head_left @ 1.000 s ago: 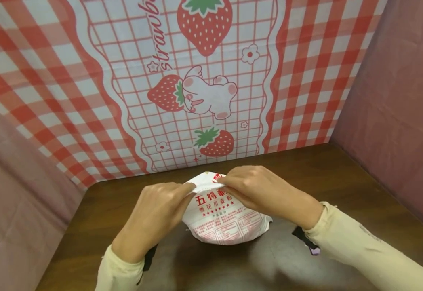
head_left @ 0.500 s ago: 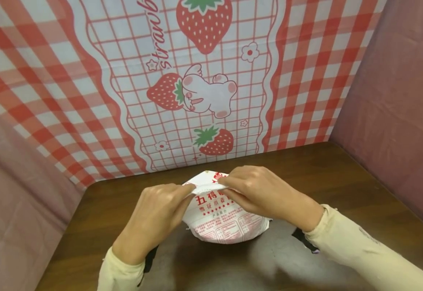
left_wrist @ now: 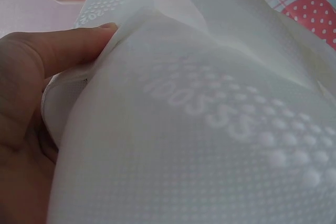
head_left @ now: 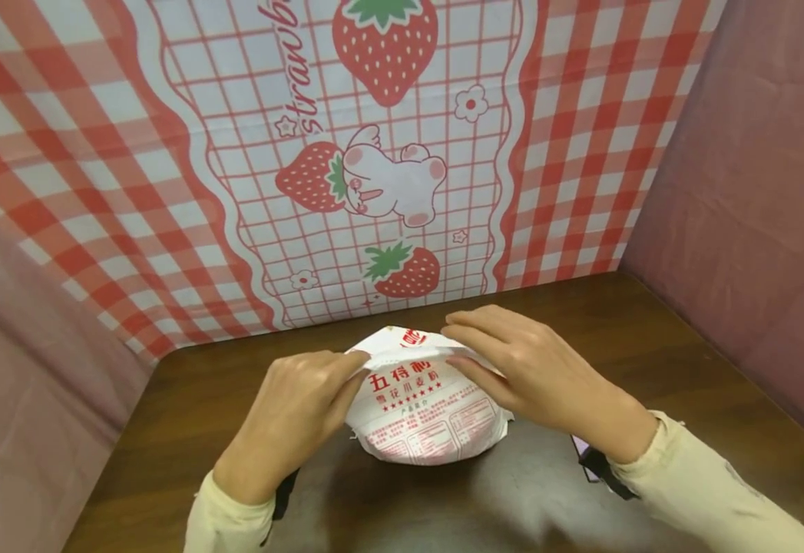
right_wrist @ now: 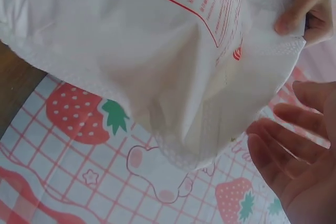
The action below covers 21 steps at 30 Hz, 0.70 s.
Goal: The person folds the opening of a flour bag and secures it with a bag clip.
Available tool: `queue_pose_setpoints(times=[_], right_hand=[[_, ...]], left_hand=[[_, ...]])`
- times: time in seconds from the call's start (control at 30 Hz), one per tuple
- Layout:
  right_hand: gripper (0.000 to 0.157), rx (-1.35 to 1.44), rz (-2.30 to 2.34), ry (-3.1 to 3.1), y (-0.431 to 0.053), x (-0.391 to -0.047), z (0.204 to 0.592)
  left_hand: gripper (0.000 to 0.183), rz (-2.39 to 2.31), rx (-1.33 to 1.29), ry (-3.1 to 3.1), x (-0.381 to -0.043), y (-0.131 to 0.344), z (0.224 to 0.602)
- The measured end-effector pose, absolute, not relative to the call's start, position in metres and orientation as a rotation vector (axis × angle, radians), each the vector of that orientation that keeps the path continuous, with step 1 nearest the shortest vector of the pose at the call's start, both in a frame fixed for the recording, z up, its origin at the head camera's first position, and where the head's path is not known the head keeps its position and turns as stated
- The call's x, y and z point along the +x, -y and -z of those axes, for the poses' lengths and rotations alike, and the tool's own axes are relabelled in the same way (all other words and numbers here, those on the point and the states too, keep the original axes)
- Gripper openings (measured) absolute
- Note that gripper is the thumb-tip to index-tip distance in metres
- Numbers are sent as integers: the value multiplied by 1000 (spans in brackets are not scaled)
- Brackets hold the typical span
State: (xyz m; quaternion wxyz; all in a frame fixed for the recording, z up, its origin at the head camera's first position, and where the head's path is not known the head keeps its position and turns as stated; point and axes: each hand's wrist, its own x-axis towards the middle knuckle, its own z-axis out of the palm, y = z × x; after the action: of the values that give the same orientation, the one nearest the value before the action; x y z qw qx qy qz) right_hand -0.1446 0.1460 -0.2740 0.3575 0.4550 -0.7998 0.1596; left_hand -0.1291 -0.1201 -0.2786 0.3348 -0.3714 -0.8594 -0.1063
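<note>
A white flour bag [head_left: 418,422] with red Chinese print stands on the table in the head view, its top edge folded or gathered into a band. My left hand [head_left: 298,415] pinches the left end of that band between thumb and fingers. In the left wrist view the thumb [left_wrist: 79,45] presses against the white, embossed plastic. My right hand [head_left: 540,361] is at the right end of the band with its fingers spread. The right wrist view shows those fingers [right_wrist: 289,150] extended beside the bag's edge, gripping nothing. The inside of the bag is hidden in the head view.
The dark brown table [head_left: 236,407] bears the bag. Behind it rises a red-and-white checked strawberry cloth [head_left: 402,177], with pink curtains [head_left: 754,192] at both sides. A black strap [head_left: 605,470] with a purple-edged piece hangs beneath my right wrist.
My right hand has let go of the bag's top edge and moved to the right, its fingers opening. The left hand keeps its pinch in nearly the same place.
</note>
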Motion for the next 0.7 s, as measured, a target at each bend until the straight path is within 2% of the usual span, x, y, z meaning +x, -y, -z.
queue_pose_setpoints(times=[0.27,0.7], right_hand=[[26,1120,-422,2047,-159,-139,274],[39,889,-466,2143,-205,-146,300]], left_hand=[[8,277,-971,2255,-130,122,278],[10,266,-971,2267,-130,121,279]])
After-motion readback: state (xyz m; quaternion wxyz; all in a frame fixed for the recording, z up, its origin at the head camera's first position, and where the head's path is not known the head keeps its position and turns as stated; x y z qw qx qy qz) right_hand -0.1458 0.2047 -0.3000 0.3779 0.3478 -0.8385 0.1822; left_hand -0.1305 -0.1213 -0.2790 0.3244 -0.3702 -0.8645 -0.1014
